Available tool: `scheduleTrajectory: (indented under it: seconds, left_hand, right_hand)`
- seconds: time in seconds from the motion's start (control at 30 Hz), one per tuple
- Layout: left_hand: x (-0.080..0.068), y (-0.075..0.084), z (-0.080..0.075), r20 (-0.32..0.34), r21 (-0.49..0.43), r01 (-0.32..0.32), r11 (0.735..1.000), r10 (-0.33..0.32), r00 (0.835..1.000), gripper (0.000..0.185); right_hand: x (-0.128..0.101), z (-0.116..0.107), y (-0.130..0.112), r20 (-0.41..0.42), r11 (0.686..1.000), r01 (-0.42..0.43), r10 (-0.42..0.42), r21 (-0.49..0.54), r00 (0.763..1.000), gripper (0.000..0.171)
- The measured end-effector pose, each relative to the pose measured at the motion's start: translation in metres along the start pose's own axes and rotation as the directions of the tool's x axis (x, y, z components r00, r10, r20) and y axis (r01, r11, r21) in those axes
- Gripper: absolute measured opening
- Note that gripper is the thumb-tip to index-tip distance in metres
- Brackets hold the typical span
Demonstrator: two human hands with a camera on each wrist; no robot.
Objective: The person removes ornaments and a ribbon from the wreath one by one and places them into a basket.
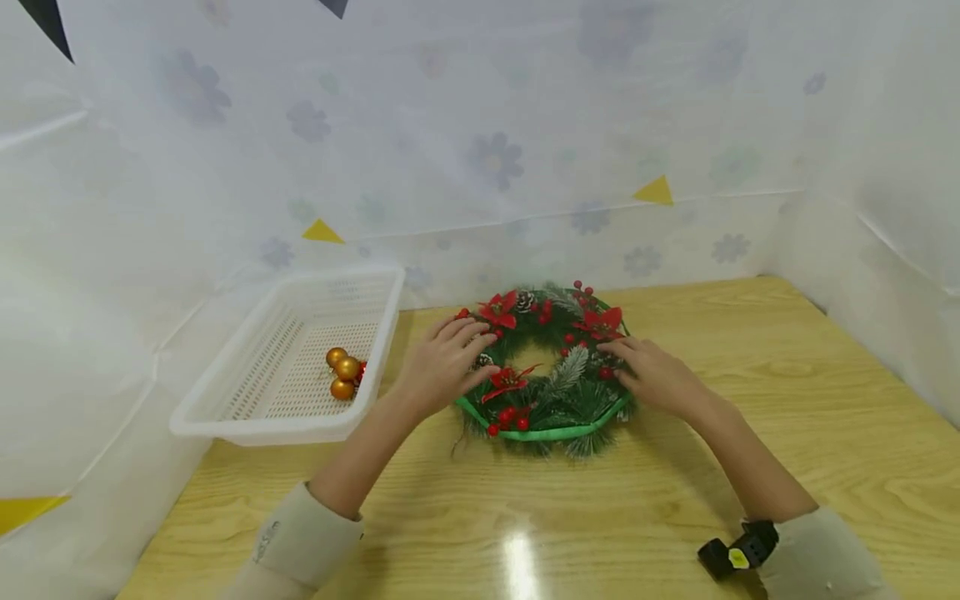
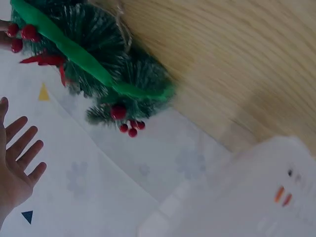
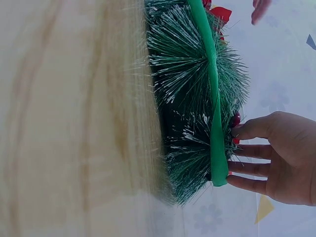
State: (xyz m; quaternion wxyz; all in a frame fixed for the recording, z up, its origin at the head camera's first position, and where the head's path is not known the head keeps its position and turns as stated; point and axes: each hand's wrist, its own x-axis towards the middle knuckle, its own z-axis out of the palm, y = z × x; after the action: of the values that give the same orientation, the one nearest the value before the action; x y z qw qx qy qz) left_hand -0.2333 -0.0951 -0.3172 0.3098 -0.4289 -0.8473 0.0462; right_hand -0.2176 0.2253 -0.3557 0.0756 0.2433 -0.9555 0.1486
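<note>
Wreath point(image 1: 545, 367) of green needles, red flowers, berries and pine cones is laid flat on the wooden surface point(image 1: 750, 433), near its back edge, where it can be reached from both sides. It is bounded by a green band point(image 1: 547, 432) along its near rim. The left hand point(image 1: 444, 363) is rested on the wreath's left side, fingers spread and fairly straight, nothing being clasped; the right hand point(image 1: 654, 375) is laid on the right side likewise, fingertips touching the foliage, as the right wrist view also shows point(image 3: 281, 158). By this two-sided contact the ring appears to be steadied. Just beside it on the left a white basket point(image 1: 225, 408) is set, holding gold baubles point(image 1: 343, 371). A patterned white sheet point(image 1: 480, 150) is hung behind
</note>
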Motion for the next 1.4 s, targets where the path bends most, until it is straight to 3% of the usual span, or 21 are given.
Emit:
scheduleTrajectory:
  seconds: [0.33,0.53,0.67,0.87,1.1,1.4]
  left_hand:
    - [0.022,0.054,0.018,0.135,-0.048,-0.061,0.997,0.068,0.989,0.052]
    - [0.028,0.080,0.032,0.311,-0.008,-0.116,0.993,0.112,0.944,0.070]
    - [0.028,0.088,0.039,0.358,0.016,-0.164,0.986,0.147,0.922,0.077]
    - [0.026,0.085,0.045,0.322,0.059,-0.195,0.979,0.167,0.932,0.073]
    - [0.016,0.068,0.047,0.296,-0.017,-0.234,0.972,0.229,0.927,0.069]
    - [0.001,0.042,0.046,0.323,-0.119,-0.248,0.962,0.273,0.906,0.068]
  right_hand:
    - [0.000,-0.001,-0.004,0.006,1.000,-0.007,0.008,-0.003,1.000,0.043]
    - [0.000,0.001,0.000,-0.001,1.000,0.000,0.000,-0.013,1.000,0.042]
    - [0.001,0.003,0.003,0.000,1.000,0.004,-0.004,-0.017,1.000,0.042]
    - [0.001,0.003,0.004,0.000,0.999,0.019,-0.019,-0.037,1.000,0.042]
    - [-0.003,0.001,-0.007,0.032,0.996,0.031,-0.029,-0.080,0.999,0.043]
    - [-0.012,-0.001,-0.034,0.024,0.963,0.153,-0.152,-0.220,0.988,0.042]
